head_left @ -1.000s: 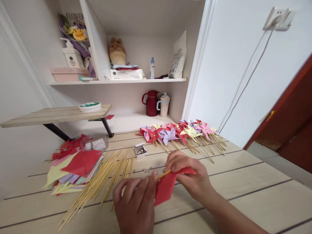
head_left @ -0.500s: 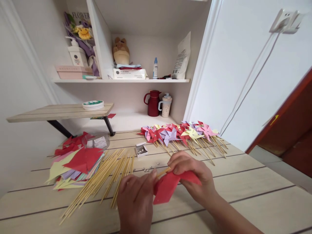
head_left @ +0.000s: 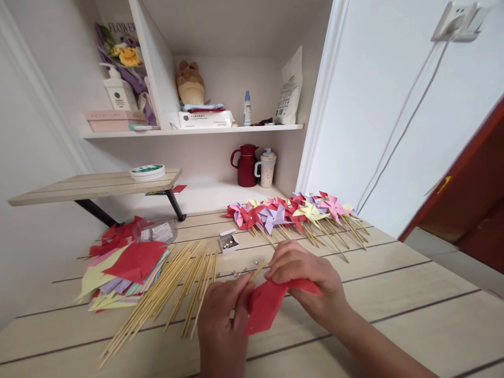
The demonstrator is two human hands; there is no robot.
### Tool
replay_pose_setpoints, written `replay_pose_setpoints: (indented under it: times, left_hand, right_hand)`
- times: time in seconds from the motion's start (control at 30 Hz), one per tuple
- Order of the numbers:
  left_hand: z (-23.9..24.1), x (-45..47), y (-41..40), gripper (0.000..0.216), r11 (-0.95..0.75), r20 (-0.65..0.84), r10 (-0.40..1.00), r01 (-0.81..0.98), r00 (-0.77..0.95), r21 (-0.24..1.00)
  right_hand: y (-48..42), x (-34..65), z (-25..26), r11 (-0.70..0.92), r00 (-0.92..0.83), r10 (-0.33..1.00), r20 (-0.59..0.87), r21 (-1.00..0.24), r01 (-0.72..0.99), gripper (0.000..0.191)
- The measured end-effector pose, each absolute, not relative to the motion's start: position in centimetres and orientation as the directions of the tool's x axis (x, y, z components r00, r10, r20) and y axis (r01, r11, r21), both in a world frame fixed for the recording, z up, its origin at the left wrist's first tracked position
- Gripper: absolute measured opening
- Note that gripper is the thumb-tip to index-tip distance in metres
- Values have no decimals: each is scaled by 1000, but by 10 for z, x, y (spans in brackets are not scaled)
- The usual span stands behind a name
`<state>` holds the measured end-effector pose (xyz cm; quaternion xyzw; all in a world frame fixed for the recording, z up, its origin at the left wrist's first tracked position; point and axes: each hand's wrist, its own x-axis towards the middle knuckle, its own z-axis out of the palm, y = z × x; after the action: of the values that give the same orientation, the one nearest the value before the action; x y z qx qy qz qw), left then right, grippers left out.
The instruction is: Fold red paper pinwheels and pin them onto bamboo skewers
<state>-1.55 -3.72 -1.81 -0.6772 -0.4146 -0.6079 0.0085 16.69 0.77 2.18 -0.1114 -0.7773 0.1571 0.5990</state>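
My left hand is closed, with a thin wooden stick poking out past its thumb and fingertips. A folded piece of red paper hangs between the two hands, and my right hand pinches it at the top. The paper's left edge reaches the left fingers; whether they grip it too is hidden. Behind the hands, a few small metal fasteners lie loose on the table. Beyond them stands a small open white box with more metal pieces inside.
Loose wooden sticks lie left of my hands, beside a pile of coloured paper. Finished paper pinwheels on sticks are heaped at the back right. A raised wooden shelf stands back left, near a dark red jug.
The stick's free end has tilted upward, away from the right thumb. My left hand has shifted slightly right, and the red paper has dipped a little to the left.
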Motion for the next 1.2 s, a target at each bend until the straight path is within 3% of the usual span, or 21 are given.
replay_pose_setpoints:
  times: [0.83, 1.2]
  left_hand:
    - [-10, -12, -39, 19, -640, 835, 550, 646, 7, 416]
    - [-29, -9, -36, 20, -588, 792, 602, 617, -98, 523]
  right_hand:
    - [9, 166, 19, 897, -217, 423, 880, -440, -34, 8]
    - [8, 168, 18, 884, -227, 453, 862, -467, -7, 11]
